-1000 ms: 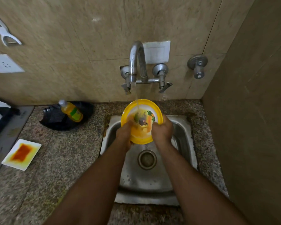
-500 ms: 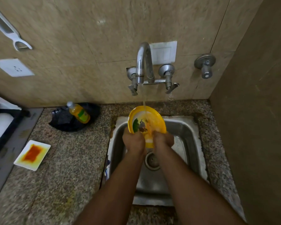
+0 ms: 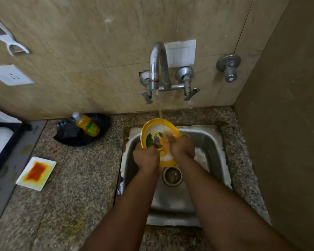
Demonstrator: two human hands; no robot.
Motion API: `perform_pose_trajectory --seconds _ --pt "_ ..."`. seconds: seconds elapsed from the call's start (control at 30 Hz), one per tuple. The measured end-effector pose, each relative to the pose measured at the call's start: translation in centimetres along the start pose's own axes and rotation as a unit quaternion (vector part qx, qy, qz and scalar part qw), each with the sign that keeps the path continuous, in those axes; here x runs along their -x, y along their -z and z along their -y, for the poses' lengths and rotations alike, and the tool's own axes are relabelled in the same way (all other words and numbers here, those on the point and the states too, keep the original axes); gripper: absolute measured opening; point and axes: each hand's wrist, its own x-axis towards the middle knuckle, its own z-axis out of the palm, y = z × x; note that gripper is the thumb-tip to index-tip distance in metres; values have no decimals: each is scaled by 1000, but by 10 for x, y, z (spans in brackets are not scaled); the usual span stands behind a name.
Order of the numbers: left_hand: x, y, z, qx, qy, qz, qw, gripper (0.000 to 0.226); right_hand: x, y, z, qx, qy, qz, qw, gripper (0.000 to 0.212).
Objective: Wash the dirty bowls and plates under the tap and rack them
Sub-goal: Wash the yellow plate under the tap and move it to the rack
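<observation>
Now the person is tilting the round yellow-rimmed plastic plate with the printed animal picture [image 3: 153, 137] more steeply than a second ago; its face, which was turned nearly flat toward the viewer, is now angling toward nine o'clock, and the printed picture is sliding round toward the left of the plate, so the dish is being rotated under the stream. By my reckoning that means the rinse is moving across the surface rather than finishing, and racking is not yet due. The plate is sitting above the stainless steel sink [image 3: 214, 142], at twelve o'clock from the drain [image 3: 171, 175], directly below the curved chrome wall tap [image 3: 159, 64], whose water is landing near its upper rim. Its long axis is running from eleven o'clock down to five o'clock. The left hand [image 3: 147, 158] is gripping the lower left rim with curled fingers, while the right hand [image 3: 182, 147] is curling over the right side, apparently rubbing the wet face. At nine o'clock on the speckled granite counter [image 3: 83, 178] a white square plate smeared with orange sauce [image 3: 36, 173] is waiting unwashed.
</observation>
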Motion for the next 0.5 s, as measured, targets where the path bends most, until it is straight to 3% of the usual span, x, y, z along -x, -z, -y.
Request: perform_pose_trajectory --seconds 0.07,0.13,0.23,0.33,0.4,0.5 --pt "15 7 -19 0 3 15 1000 45 -3 -2 1 82 97 -33 991 46" --pt "21 7 -37 2 9 9 1000 30 -2 -14 -4 82 180 -39 979 62" --pt "14 6 -46 46 14 -10 999 24 8 -37 -16 110 224 87 964 90" --pt "9 13 -42 47 36 -5 998 29 22 -48 -29 199 296 153 922 78" --pt "7 14 -34 62 60 27 996 33 31 -42 -36 204 311 144 917 69" --pt "7 17 -29 62 96 40 993 30 31 -32 -34 240 379 110 887 80"
